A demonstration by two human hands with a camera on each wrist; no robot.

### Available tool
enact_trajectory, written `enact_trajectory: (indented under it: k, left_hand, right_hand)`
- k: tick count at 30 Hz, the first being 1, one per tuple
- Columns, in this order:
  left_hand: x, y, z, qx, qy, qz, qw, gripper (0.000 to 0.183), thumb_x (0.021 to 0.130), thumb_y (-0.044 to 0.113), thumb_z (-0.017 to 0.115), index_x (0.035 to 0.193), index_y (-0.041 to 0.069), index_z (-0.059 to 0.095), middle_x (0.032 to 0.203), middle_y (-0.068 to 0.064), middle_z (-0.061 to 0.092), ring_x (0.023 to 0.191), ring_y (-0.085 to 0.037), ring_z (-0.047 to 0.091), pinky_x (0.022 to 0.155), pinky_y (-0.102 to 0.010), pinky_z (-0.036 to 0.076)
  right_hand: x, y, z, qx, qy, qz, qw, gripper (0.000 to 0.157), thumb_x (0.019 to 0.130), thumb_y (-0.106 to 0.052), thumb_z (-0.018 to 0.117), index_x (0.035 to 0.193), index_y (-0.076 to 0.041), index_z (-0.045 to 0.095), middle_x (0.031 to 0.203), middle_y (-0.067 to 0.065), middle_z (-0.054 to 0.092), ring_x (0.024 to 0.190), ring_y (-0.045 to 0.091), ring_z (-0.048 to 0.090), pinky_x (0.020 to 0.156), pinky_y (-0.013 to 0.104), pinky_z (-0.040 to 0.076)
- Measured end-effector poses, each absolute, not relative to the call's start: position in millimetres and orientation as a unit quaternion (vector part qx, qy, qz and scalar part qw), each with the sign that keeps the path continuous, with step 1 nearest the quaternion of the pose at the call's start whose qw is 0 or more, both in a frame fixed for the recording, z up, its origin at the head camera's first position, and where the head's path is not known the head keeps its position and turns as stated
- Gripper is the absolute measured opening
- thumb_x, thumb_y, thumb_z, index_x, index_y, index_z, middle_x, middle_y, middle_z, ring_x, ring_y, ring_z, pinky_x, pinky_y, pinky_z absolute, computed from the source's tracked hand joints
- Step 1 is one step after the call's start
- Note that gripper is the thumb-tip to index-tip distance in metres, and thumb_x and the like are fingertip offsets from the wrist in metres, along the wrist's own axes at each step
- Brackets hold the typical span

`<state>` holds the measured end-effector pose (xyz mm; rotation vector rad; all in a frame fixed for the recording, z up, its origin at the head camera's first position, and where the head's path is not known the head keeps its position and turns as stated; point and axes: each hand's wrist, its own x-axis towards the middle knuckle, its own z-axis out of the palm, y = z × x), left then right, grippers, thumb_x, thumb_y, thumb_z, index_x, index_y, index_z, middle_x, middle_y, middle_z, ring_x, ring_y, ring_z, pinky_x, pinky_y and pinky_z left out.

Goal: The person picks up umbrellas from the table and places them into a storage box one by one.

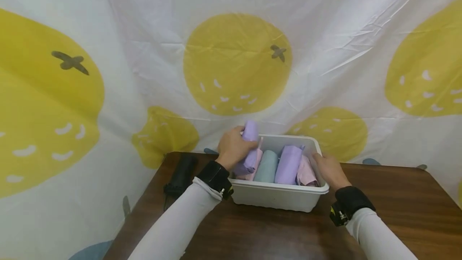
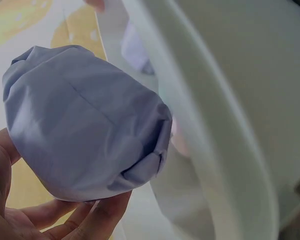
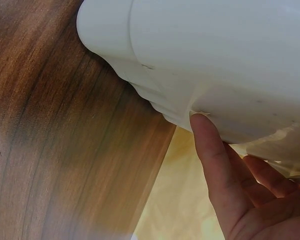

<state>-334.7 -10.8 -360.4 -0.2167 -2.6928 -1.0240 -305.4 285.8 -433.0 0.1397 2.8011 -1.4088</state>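
Observation:
My left hand (image 1: pixel 232 147) grips a lavender fabric roll (image 1: pixel 250 131), tilted upright over the left end of a white plastic bin (image 1: pixel 274 196). In the left wrist view, thumb and fingers wrap the near side of the same creased roll (image 2: pixel 85 125), beside the bin wall (image 2: pixel 215 115). Standing in the bin are a grey-green roll (image 1: pixel 267 166), another lavender roll (image 1: pixel 288 165) and a pink roll (image 1: pixel 306 171). More pink fabric (image 1: pixel 258 157) shows behind the held roll. My right hand (image 1: pixel 330 171) touches the bin's right end, its thumb (image 3: pixel 210 155) straight against the outer wall.
A black cylindrical pouch (image 1: pixel 182 173) with a cord lies at the left edge of the dark wooden table (image 1: pixel 267 232). Right behind the table hangs a white curtain (image 1: pixel 155 71) printed with yellow fruit. Both wrists wear black straps.

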Motion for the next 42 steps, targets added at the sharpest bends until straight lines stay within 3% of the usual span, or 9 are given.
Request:
enact_trajectory:
  k: [4,11,19,29,36,42]
  left_hand:
    - [-328.9,4.8,-360.4,-0.084,-0.922,-0.362,0.113,0.065,0.081,0.032,0.085,0.139,0.007,0.069,0.121,-0.014,0.075,0.101,-0.030,0.071,0.082,-0.044,0.056]
    - [-321.0,32.3,-366.6,-0.100,-0.915,-0.379,0.098,0.057,0.081,0.031,0.086,0.131,0.007,0.072,0.106,-0.009,0.076,0.086,-0.021,0.067,0.071,-0.033,0.053]
    - [-318.9,55.7,-370.9,-0.116,-0.917,-0.371,0.086,0.062,0.083,0.035,0.087,0.136,0.007,0.070,0.122,-0.010,0.076,0.103,-0.026,0.069,0.086,-0.037,0.054]
    - [-317.4,77.7,-373.5,-0.121,-0.911,-0.386,0.075,0.057,0.081,0.037,0.089,0.128,0.007,0.075,0.110,-0.008,0.077,0.093,-0.022,0.067,0.074,-0.032,0.050]
    - [-317.6,93.7,-378.2,-0.115,-0.886,-0.445,0.053,0.039,0.079,0.031,0.091,0.109,0.008,0.080,0.085,0.000,0.072,0.074,-0.013,0.062,0.066,-0.027,0.048]
    - [-313.7,101.0,-383.6,-0.098,-0.878,-0.469,0.029,0.040,0.079,0.030,0.090,0.111,0.009,0.080,0.085,0.001,0.072,0.073,-0.013,0.063,0.065,-0.029,0.050]
  right_hand:
    - [-305.5,287.5,-432.3,0.042,0.897,-0.439,-0.010,0.069,0.114,-0.038,0.029,0.148,0.020,0.043,0.149,0.042,0.044,0.135,0.055,0.048,0.111,0.063,0.040]
    - [-304.4,289.4,-433.1,0.039,0.894,-0.447,-0.012,0.067,0.114,-0.037,0.029,0.149,0.018,0.043,0.151,0.041,0.044,0.137,0.055,0.047,0.112,0.063,0.039]
    - [-302.2,286.7,-429.7,0.050,0.892,-0.449,0.006,0.068,0.114,-0.039,0.028,0.154,0.016,0.039,0.155,0.040,0.040,0.140,0.055,0.044,0.113,0.064,0.037]
    - [-302.0,287.5,-428.7,0.038,0.897,-0.440,-0.001,0.067,0.114,-0.038,0.028,0.149,0.017,0.044,0.151,0.040,0.045,0.137,0.054,0.047,0.112,0.063,0.038]
    - [-300.1,291.5,-427.9,0.042,0.897,-0.440,-0.003,0.067,0.114,-0.039,0.029,0.147,0.016,0.047,0.151,0.039,0.046,0.135,0.053,0.048,0.111,0.063,0.038]
    - [-297.5,289.8,-430.2,0.040,0.889,-0.456,-0.011,0.065,0.114,-0.039,0.031,0.140,0.017,0.054,0.146,0.038,0.051,0.132,0.050,0.051,0.109,0.060,0.041]
